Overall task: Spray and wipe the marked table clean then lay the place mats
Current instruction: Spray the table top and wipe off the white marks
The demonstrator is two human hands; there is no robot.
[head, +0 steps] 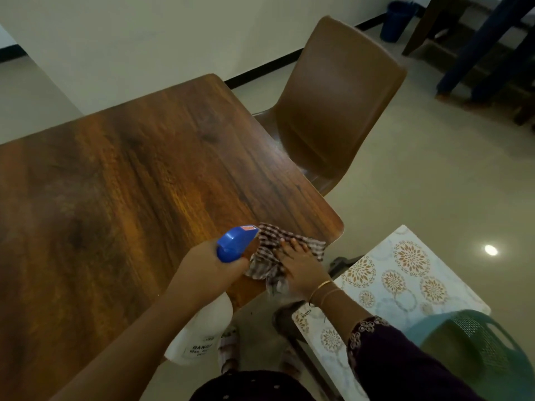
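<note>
cloth on table near corner; chair at right edge; place mats right of table, basket beside

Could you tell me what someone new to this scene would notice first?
The blue-headed spray bottle gripped in the left hand at the near right corner of the wooden table stands out. Beside it, the right hand presses a checked cloth flat. Floral place mats lie off to the right.

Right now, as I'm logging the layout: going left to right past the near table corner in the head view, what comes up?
Left hand gripping the spray bottle → right hand flat on the checked cloth → patterned place mats → green basket.
</note>
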